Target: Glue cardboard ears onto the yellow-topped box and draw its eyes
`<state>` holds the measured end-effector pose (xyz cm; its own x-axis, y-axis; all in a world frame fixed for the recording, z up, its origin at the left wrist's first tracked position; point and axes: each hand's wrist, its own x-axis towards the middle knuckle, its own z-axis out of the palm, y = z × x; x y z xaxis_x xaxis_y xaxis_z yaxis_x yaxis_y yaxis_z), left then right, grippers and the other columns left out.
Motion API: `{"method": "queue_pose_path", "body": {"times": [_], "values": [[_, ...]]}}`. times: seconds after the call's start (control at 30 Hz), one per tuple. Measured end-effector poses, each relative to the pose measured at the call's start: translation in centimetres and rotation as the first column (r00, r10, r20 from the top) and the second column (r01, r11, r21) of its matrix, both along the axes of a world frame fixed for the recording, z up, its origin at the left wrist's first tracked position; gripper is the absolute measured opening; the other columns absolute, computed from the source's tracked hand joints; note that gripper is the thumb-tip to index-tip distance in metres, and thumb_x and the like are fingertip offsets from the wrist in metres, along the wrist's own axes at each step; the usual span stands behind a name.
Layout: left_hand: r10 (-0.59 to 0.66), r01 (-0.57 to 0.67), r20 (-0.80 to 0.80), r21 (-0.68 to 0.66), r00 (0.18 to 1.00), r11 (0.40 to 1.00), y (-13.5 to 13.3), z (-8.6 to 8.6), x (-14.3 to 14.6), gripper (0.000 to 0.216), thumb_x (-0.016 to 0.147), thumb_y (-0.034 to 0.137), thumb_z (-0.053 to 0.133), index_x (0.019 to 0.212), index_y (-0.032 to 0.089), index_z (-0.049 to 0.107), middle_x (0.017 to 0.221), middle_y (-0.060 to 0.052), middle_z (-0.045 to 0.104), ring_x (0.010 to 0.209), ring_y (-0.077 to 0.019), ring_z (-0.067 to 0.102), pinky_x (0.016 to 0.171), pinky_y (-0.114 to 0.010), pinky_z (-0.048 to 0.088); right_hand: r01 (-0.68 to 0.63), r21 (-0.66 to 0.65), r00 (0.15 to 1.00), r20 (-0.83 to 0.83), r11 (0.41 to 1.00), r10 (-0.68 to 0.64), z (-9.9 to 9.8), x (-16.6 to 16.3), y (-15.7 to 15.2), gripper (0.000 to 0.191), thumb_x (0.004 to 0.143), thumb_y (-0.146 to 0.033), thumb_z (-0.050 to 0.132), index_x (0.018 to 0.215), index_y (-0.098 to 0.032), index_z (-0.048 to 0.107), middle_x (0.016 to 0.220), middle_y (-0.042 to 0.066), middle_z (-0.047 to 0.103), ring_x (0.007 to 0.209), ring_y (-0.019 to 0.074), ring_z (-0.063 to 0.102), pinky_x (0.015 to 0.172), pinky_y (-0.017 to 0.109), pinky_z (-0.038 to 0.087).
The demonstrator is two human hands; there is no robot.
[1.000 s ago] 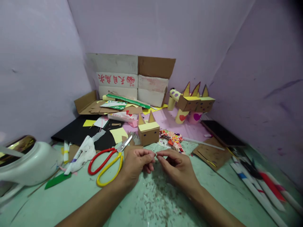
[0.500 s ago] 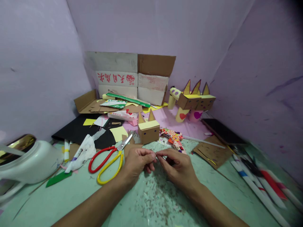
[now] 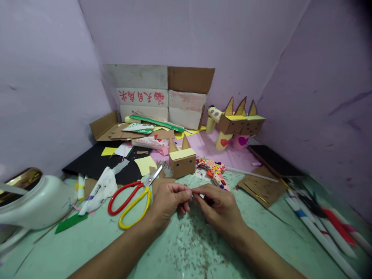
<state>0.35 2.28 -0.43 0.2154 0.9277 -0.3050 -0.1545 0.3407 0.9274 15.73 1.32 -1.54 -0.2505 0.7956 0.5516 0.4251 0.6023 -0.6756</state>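
My left hand [image 3: 171, 199] and my right hand [image 3: 216, 201] meet at the fingertips over the green table [image 3: 186, 255]. Both are closed in a pinch around something too small to make out. Just beyond them stands a small cardboard box [image 3: 182, 164] with a pale yellow top, two pointed ears and dot eyes. Scissors [image 3: 145, 186] with one red and one yellow handle lie beside my left hand, blades parted. Patterned red and yellow scraps [image 3: 213, 168] lie behind my right hand. Tiny brown bits are scattered on the table below my hands.
A white teapot-like vessel [image 3: 37, 201] stands at the left. Two eared cardboard figures [image 3: 240, 124] on paper tubes stand at the back right. A cardboard box [image 3: 142, 97] leans on the wall. White rolled sticks [image 3: 316, 228] and a cardboard piece [image 3: 263, 186] lie at the right.
My hands stay pinched together in nearly the same place, with only a slight shift of the fingers. The view has moved a little; the objects on the table lie as before.
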Motion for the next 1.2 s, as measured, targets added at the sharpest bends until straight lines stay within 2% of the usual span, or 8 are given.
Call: {"method": "queue_pose_path", "body": {"times": [1.2], "values": [[0.015, -0.015, -0.006, 0.003, 1.000, 1.000, -0.06, 0.27, 0.09, 0.021, 0.054, 0.031, 0.071, 0.056, 0.012, 0.063, 0.038, 0.000, 0.055, 0.032, -0.0074, 0.044, 0.034, -0.018, 0.032, 0.006, 0.011, 1.000, 0.006, 1.000, -0.006, -0.08, 0.02, -0.01, 0.018, 0.080, -0.011, 0.055, 0.087, -0.018, 0.070, 0.074, 0.006, 0.071, 0.062, 0.0146, 0.064, 0.055, 0.024, 0.049]]}}
